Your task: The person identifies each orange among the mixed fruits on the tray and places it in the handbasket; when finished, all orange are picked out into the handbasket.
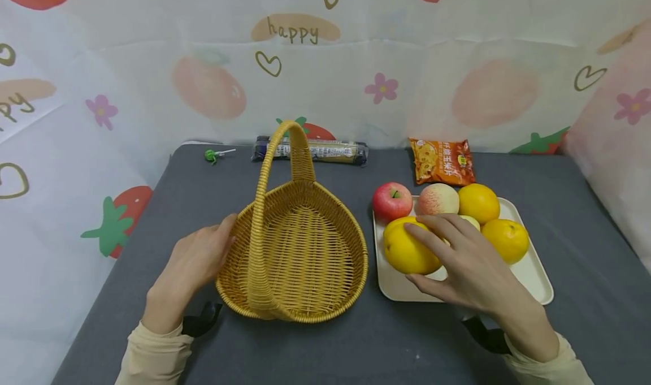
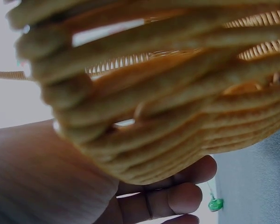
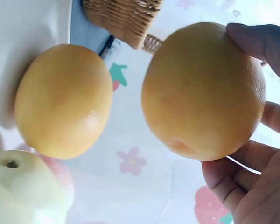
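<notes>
My left hand (image 1: 195,260) holds the left side of a wicker basket (image 1: 358,249); its wall (image 2: 168,102) hides part of my fingers in the left wrist view. Inside, the woven bottom shows bare. Over the left part of a cream tray (image 1: 541,292), my right hand (image 1: 470,260) grips a yellow-orange orange (image 3: 203,93) between thumb and fingers. Another orange (image 3: 63,100) appears beside it in the right wrist view. Around the tray are a red apple (image 1: 392,200), a peach (image 1: 438,199), more oranges (image 1: 478,203) and a pale green fruit (image 3: 25,191), partly hidden by my hand.
Behind the tray lies an orange snack packet (image 1: 442,161). A dark long package (image 1: 335,151) is behind the basket handle (image 1: 259,226), and a green lollipop (image 1: 211,156) lies at the back left. A printed cloth (image 1: 325,91) hangs along the table's back edge.
</notes>
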Demonstrator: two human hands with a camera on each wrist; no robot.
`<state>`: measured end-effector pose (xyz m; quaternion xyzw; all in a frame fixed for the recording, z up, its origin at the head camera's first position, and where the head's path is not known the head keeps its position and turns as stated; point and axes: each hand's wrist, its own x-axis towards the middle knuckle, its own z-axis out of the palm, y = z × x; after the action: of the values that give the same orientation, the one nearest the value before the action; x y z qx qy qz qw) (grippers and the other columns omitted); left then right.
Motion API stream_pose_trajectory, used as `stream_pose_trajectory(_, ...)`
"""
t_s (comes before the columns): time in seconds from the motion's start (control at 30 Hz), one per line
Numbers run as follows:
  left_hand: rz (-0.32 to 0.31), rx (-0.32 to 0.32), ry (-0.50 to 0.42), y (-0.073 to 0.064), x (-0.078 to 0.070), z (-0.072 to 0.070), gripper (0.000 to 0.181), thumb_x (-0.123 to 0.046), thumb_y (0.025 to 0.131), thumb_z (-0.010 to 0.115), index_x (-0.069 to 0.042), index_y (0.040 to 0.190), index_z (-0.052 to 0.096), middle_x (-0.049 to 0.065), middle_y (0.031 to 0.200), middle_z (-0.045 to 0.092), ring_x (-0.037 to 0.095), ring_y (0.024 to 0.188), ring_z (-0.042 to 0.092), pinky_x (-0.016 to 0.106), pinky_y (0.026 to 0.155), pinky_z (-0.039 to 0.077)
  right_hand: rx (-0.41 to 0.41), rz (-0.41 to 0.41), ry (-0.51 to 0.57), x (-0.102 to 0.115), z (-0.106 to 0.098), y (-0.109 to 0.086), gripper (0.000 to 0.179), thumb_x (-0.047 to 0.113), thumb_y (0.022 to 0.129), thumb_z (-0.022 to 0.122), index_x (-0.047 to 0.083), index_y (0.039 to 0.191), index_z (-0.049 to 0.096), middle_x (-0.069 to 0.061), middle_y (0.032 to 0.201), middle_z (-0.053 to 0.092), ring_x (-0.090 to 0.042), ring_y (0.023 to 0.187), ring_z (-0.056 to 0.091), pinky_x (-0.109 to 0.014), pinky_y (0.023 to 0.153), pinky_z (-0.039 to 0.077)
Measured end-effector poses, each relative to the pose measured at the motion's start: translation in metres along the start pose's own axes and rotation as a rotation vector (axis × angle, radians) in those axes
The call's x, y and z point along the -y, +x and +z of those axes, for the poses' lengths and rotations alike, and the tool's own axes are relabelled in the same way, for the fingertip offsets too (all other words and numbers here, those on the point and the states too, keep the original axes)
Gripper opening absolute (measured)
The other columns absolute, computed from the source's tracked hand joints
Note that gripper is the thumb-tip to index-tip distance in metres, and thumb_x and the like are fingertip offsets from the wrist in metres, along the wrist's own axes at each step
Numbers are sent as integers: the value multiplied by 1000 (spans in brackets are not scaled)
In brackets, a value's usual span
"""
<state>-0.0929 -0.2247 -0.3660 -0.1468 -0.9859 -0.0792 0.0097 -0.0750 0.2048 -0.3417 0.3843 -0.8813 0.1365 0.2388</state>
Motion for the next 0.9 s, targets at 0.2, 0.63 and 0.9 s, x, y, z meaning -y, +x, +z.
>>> stream_pose_trajectory(0.2, 4, -6, 3, -1, 0, -1, 33, -13, 99, 54, -3, 130, 48, 4, 72, 60, 17, 60, 54, 37, 53, 46, -63, -61, 16, 5, -2, 20, 61, 57, 94, 43, 11, 129, 60, -16, 120, 63, -35, 107, 57, -49, 88, 49)
stream_pose_trajectory(0.63, 14, -19, 0, -1, 1, 0, 34, -13, 99, 54, -2, 131, 48, 6, 74, 62, 20, 63, 58, 41, 55, 48, -2, -125, 101, 12, 5, 57, 64, 45, 81, 73, 11, 132, 56, -15, 126, 59, -33, 113, 54, -47, 94, 46)
stream_pose_trajectory(0.9, 16, -18, -3, -1, -1, 0, 33, -13, 99, 54, -3, 130, 48, 4, 71, 59, 19, 61, 56, 39, 52, 46, 34, -213, 91, 24, 22, 74, 69, 36, 73, 80, 11, 132, 55, -13, 122, 60, -28, 109, 55, -42, 94, 46)
